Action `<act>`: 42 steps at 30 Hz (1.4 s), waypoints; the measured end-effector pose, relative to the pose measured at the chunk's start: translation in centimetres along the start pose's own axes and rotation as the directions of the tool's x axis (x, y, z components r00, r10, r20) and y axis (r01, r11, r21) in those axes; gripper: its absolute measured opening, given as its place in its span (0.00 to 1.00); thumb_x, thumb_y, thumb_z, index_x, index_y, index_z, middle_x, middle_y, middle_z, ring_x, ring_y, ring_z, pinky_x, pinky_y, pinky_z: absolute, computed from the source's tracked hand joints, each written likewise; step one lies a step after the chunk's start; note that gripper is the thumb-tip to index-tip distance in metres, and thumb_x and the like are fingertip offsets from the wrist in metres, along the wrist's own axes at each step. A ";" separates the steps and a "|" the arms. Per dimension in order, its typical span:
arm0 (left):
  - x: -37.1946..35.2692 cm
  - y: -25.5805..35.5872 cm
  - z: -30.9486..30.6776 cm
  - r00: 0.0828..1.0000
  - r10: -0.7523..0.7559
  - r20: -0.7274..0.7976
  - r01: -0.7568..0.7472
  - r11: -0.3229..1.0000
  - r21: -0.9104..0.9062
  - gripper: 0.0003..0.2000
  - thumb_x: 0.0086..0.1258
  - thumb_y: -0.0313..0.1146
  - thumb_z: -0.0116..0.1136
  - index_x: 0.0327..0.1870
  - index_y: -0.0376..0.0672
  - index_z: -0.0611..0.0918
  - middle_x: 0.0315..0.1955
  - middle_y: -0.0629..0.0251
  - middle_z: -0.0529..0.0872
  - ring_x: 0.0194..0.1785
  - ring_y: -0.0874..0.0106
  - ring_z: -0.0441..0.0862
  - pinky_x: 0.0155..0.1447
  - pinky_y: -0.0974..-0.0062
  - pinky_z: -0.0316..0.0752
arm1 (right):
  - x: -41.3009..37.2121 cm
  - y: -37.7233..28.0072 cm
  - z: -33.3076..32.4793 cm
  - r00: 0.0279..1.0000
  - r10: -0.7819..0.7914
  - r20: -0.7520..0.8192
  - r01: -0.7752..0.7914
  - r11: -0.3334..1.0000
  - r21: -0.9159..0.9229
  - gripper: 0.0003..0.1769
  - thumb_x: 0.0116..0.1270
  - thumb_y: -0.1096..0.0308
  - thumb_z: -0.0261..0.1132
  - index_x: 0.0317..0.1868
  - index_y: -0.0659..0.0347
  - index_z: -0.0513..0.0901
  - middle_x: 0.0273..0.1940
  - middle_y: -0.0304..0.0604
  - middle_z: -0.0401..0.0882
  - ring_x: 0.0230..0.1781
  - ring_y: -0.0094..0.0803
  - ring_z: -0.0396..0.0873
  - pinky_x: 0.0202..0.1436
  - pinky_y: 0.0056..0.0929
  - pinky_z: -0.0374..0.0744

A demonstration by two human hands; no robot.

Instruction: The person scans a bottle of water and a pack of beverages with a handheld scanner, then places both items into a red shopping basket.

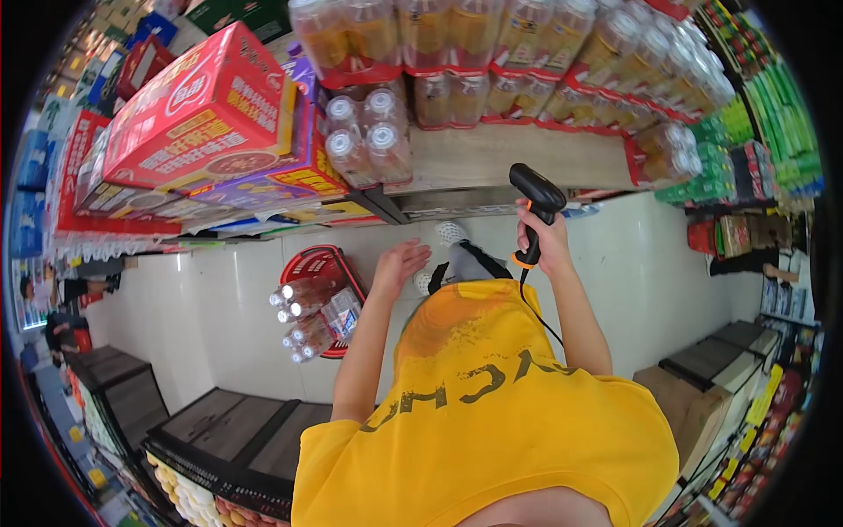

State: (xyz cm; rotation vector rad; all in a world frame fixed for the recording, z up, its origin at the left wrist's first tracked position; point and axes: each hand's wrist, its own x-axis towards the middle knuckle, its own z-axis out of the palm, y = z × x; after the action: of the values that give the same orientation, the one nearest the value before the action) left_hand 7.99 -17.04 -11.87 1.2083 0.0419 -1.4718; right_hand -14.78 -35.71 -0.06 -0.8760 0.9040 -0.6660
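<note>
Right hand (546, 239) gripping scanner (537, 195) by handle, nose pointing toward shelf (492, 158). Probably handling light, rigid (cable (532, 303) dragging slightly); handle offering surest hold. Left hand (399, 263) hovering open, empty, above red basket (309, 261) of bottles (307, 309).

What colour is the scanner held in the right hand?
Black scanner with an orange base, in the right hand; head view.
</note>
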 end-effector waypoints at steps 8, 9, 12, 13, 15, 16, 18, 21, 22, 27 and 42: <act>2.6 -3.6 2.9 0.997 -0.058 0.051 0.058 0.998 0.003 0.22 0.74 0.37 0.47 0.62 0.30 0.71 0.54 0.41 0.81 0.58 0.55 0.81 0.63 0.64 0.76 | -3.9 -2.3 -5.5 0.994 -0.047 -0.097 0.043 0.998 -0.041 0.15 0.63 0.74 0.66 0.50 0.66 0.79 0.21 0.39 0.76 0.16 0.22 0.72 0.20 0.22 0.70; 2.8 -4.0 3.3 0.997 -0.067 0.046 0.067 0.998 0.002 0.22 0.74 0.37 0.47 0.62 0.30 0.71 0.54 0.41 0.81 0.58 0.55 0.81 0.63 0.64 0.76 | -4.1 -2.9 -6.1 0.992 -0.067 -0.109 0.062 0.997 -0.053 0.14 0.63 0.74 0.67 0.49 0.66 0.79 0.21 0.39 0.76 0.16 0.23 0.72 0.20 0.22 0.70; 3.4 -5.1 4.4 0.996 -0.077 0.041 0.077 0.997 0.001 0.22 0.73 0.38 0.47 0.61 0.30 0.72 0.54 0.43 0.81 0.58 0.56 0.81 0.63 0.64 0.76 | -4.1 -4.2 -8.7 0.976 -0.140 -0.166 0.137 0.990 -0.029 0.12 0.63 0.74 0.67 0.47 0.65 0.79 0.21 0.39 0.76 0.16 0.23 0.73 0.20 0.22 0.70; 3.7 -5.4 5.0 0.996 -0.078 0.042 0.078 0.997 0.001 0.22 0.73 0.38 0.48 0.61 0.30 0.72 0.54 0.43 0.81 0.57 0.56 0.81 0.63 0.64 0.76 | -4.1 -5.1 -9.5 0.971 -0.150 -0.187 0.147 0.989 -0.032 0.11 0.63 0.73 0.67 0.45 0.65 0.80 0.22 0.39 0.77 0.16 0.23 0.73 0.20 0.22 0.70; 4.1 -5.8 5.9 0.996 -0.085 0.019 0.085 0.996 0.000 0.22 0.73 0.38 0.48 0.60 0.30 0.73 0.53 0.45 0.82 0.58 0.57 0.81 0.63 0.64 0.76 | -3.7 -6.8 -12.2 0.948 -0.211 -0.237 0.176 0.971 -0.161 0.10 0.63 0.73 0.68 0.44 0.65 0.80 0.22 0.39 0.78 0.16 0.23 0.73 0.20 0.22 0.70; 4.3 -6.0 6.6 0.996 -0.088 0.006 0.088 0.996 -0.004 0.22 0.73 0.38 0.48 0.60 0.31 0.73 0.53 0.46 0.82 0.58 0.57 0.81 0.63 0.64 0.76 | -3.6 -7.9 -13.7 0.936 -0.242 -0.257 0.185 0.956 -0.227 0.10 0.63 0.73 0.68 0.43 0.65 0.80 0.23 0.39 0.78 0.16 0.23 0.73 0.20 0.22 0.70; 4.9 -6.0 8.7 0.995 -0.094 0.017 0.095 0.995 -0.034 0.21 0.73 0.38 0.47 0.60 0.32 0.74 0.55 0.47 0.81 0.59 0.59 0.80 0.65 0.65 0.74 | -3.4 -10.9 -17.9 0.896 -0.340 -0.285 0.233 0.907 -0.352 0.10 0.62 0.72 0.68 0.43 0.65 0.81 0.25 0.39 0.81 0.16 0.22 0.73 0.21 0.22 0.70; 7.5 -5.1 13.7 0.996 -0.072 0.056 0.071 0.997 0.014 0.19 0.73 0.39 0.48 0.57 0.35 0.76 0.55 0.52 0.82 0.57 0.63 0.80 0.62 0.69 0.73 | -2.7 -16.6 -25.1 0.751 -0.540 -0.381 0.404 0.832 -0.381 0.11 0.64 0.69 0.67 0.44 0.65 0.81 0.35 0.44 0.84 0.19 0.22 0.74 0.23 0.22 0.72; 8.3 -4.6 16.1 0.996 -0.063 0.069 0.060 0.997 0.039 0.18 0.73 0.39 0.49 0.56 0.36 0.78 0.55 0.54 0.83 0.56 0.65 0.80 0.60 0.71 0.74 | -2.0 -18.5 -27.9 0.704 -0.519 -0.484 0.359 0.849 -0.388 0.12 0.64 0.69 0.67 0.46 0.65 0.79 0.41 0.47 0.84 0.19 0.24 0.74 0.23 0.22 0.72; 11.9 -2.5 36.1 0.934 0.027 0.357 -0.104 0.975 0.198 0.15 0.73 0.39 0.51 0.54 0.40 0.79 0.55 0.60 0.83 0.54 0.71 0.80 0.54 0.74 0.73 | 4.7 -23.0 -43.5 0.856 -0.223 -0.465 0.318 0.938 0.135 0.12 0.67 0.67 0.63 0.48 0.60 0.74 0.54 0.60 0.80 0.21 0.25 0.71 0.26 0.24 0.72; 18.9 -3.6 58.0 0.943 0.077 0.323 -0.147 0.970 0.195 0.12 0.71 0.42 0.58 0.43 0.44 0.74 0.29 0.72 0.78 0.33 0.78 0.73 0.41 0.79 0.67 | 13.9 -24.3 -47.8 0.976 -0.036 0.214 -0.093 0.821 0.563 0.12 0.67 0.65 0.59 0.46 0.62 0.73 0.43 0.58 0.78 0.10 0.22 0.63 0.15 0.23 0.63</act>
State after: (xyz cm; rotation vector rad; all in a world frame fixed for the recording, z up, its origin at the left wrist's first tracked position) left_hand -27.34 -65.40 0.28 1.1140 -0.4083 -1.5798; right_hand -53.21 -75.66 -0.33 -0.3780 0.4706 -0.7458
